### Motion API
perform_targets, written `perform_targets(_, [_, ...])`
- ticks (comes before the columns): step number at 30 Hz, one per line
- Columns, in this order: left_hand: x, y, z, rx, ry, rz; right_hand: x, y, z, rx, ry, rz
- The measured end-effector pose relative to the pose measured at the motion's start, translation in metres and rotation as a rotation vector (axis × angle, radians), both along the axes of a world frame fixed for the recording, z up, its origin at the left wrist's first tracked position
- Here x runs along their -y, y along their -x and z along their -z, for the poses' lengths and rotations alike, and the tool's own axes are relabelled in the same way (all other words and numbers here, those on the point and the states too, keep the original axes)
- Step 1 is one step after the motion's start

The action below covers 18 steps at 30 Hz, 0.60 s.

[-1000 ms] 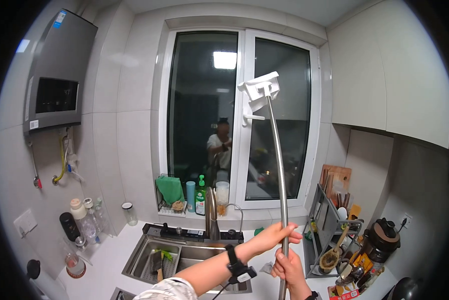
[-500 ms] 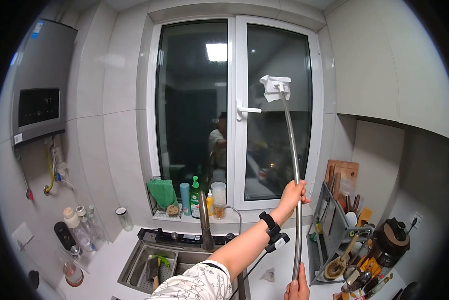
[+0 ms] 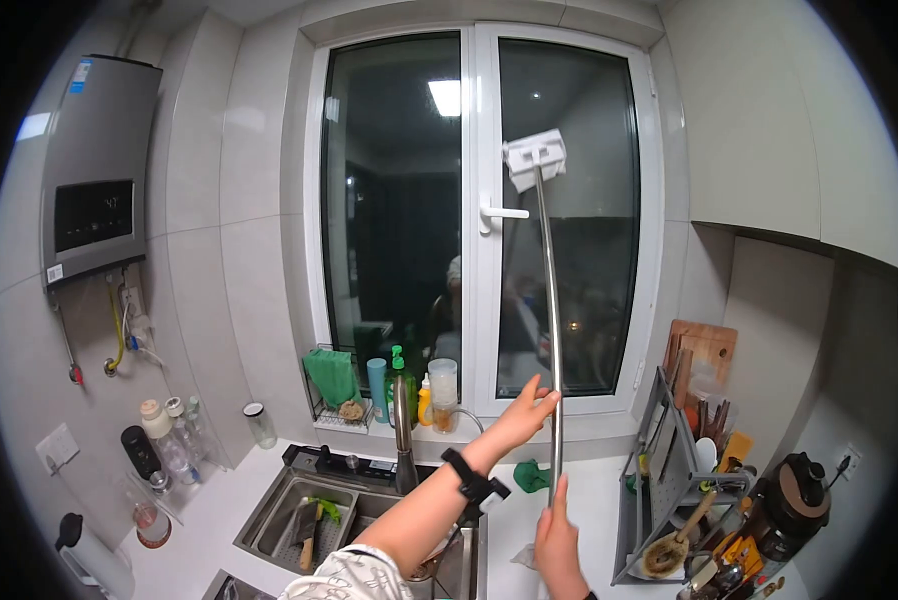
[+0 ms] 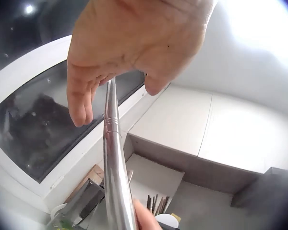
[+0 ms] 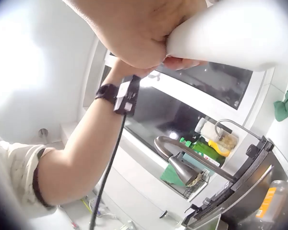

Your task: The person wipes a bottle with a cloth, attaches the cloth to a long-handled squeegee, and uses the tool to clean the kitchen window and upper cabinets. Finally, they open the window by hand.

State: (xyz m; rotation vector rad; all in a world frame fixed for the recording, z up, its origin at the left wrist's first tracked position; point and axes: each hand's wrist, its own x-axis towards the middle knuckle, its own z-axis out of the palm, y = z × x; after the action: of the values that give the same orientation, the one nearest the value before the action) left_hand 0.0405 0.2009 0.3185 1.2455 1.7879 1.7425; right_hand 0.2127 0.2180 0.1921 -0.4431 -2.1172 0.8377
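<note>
A long metal pole (image 3: 552,300) stands nearly upright before the right window pane, its flat white head (image 3: 536,158) wrapped in a white cloth, above and right of the window handle. Whether the head touches the glass cannot be told. Beside the pole's middle is my left hand (image 3: 514,420); in the left wrist view this hand (image 4: 139,43) has the pole (image 4: 116,167) passing between its loosely extended fingers and thumb. Lower down, my right hand (image 3: 559,545) holds the pole. The right wrist view shows the right hand (image 5: 139,28) round a thick white handle (image 5: 230,36).
Below the window are a sink (image 3: 369,510) with a faucet (image 3: 402,430), and bottles (image 3: 377,385) on the sill. A dish rack (image 3: 669,480), utensils and a dark pot (image 3: 794,500) stand right. A water heater (image 3: 104,170) hangs left, cabinets (image 3: 759,130) upper right.
The cloth-covered head went right from the middle window frame, then slightly back left and up. My left hand has loosened from its grip on the pole. The head view has shifted.
</note>
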Motion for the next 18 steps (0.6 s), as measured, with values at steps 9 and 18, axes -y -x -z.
perform_targets(9, [0.127, -0.009, -0.011, 0.014, 0.033, 0.131, -0.033, 0.081, -0.184, -0.149, -0.119, 0.014])
perform_targets(18, [0.161, -0.017, -0.013, 0.008, 0.060, 0.258, -0.058, 0.132, -0.211, -0.129, -0.067, 0.189])
